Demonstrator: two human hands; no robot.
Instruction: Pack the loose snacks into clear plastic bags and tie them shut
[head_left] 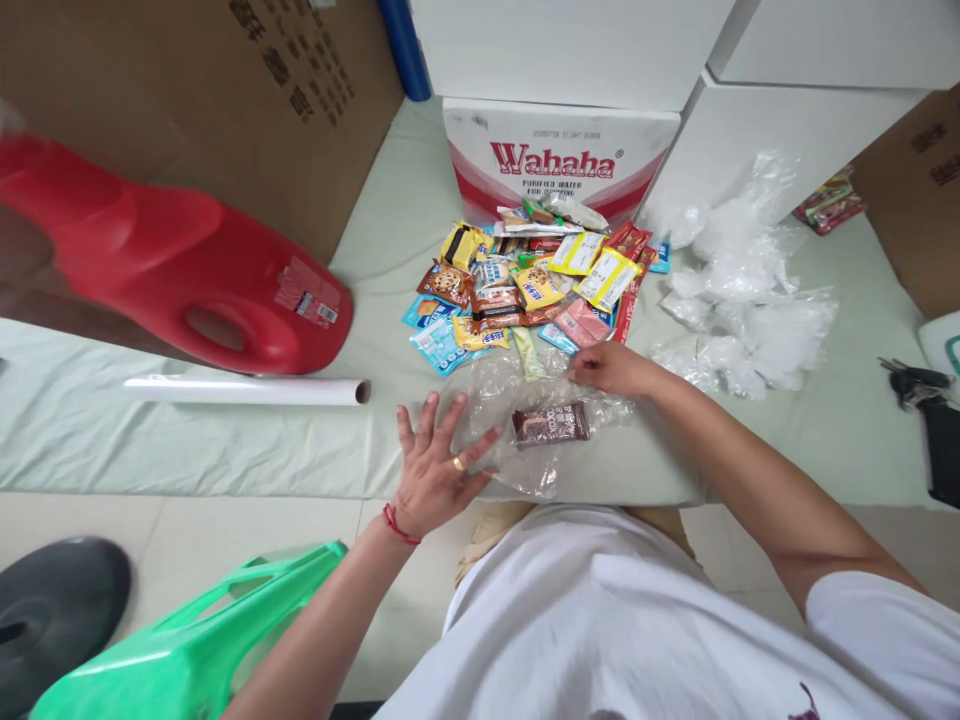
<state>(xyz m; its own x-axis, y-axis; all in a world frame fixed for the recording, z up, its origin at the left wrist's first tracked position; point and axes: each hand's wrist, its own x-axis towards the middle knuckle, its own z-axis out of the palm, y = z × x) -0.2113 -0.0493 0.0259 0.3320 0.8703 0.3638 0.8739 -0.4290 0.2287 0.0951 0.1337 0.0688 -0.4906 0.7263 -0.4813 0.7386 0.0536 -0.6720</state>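
Observation:
A transparent plastic bag lies flat at the front of the table, with a brown cocoa snack packet on or inside it; which, I cannot tell. My left hand has its fingers spread over the bag's left edge. At the bag's upper right, the curled fingers of my right hand pinch the plastic. A slim pale green packet touches the bag's far edge. Just beyond is a heap of wrapped snacks in yellow, brown, blue and red, including a pink packet close to my right fingertips.
Crumpled transparent bags pile up at the right, near keys. A Wahaha carton stands behind the snacks. At the left are a red jug and a white roll. A green plastic stool is below.

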